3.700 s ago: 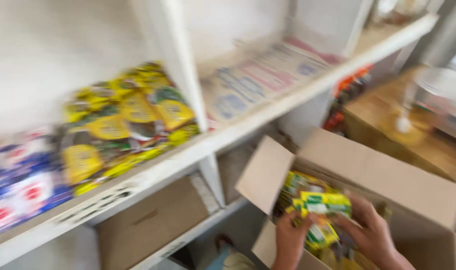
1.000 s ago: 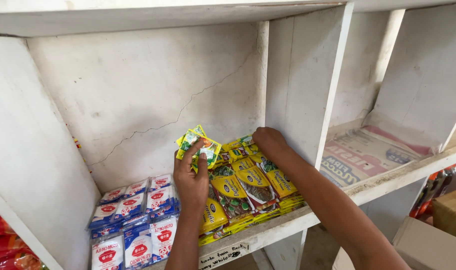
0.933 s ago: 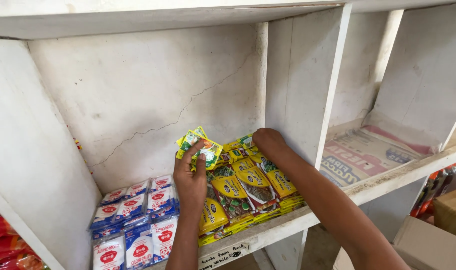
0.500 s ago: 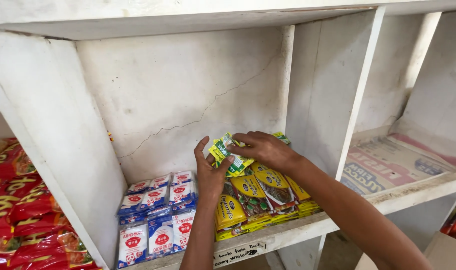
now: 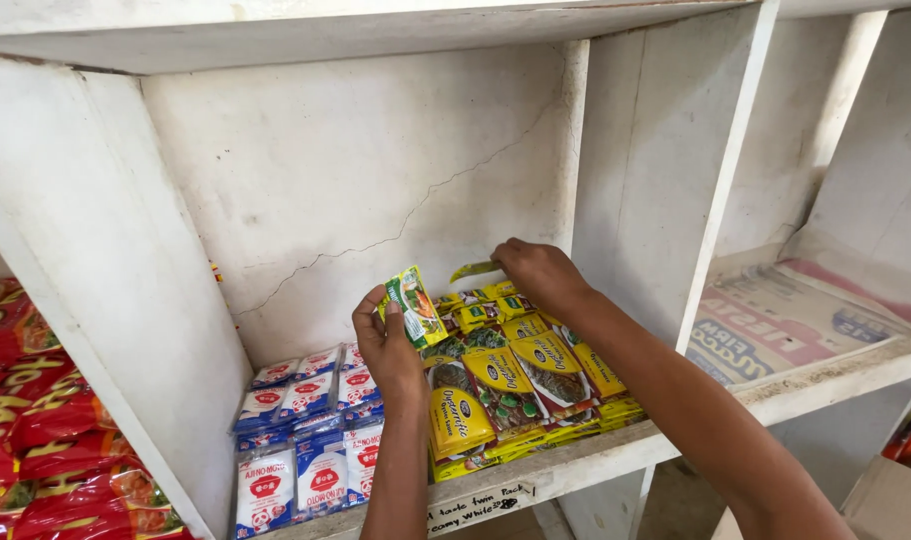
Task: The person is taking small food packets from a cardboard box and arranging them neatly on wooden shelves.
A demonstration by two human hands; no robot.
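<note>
My left hand (image 5: pixel 385 345) holds a small green-and-yellow sachet (image 5: pixel 415 305) upright, just left of the stacked yellow sachets (image 5: pixel 505 385) on the white shelf (image 5: pixel 575 465). My right hand (image 5: pixel 535 272) reaches to the back of that stack and pinches another yellow sachet (image 5: pixel 472 269) against the rear wall. Both forearms come up from the bottom of the view.
Blue-and-white packets (image 5: pixel 305 440) lie in rows left of the yellow stack. Red packets (image 5: pixel 35 430) fill the compartment at far left. White dividers (image 5: pixel 705 200) separate the bays; the right bay is lined with printed paper (image 5: pixel 785 325). A cardboard box corner (image 5: pixel 890 505) shows at bottom right.
My right hand moved from the sachet by my left hand to the back of the stack, now pinching a sachet there. The view shifted slightly.
</note>
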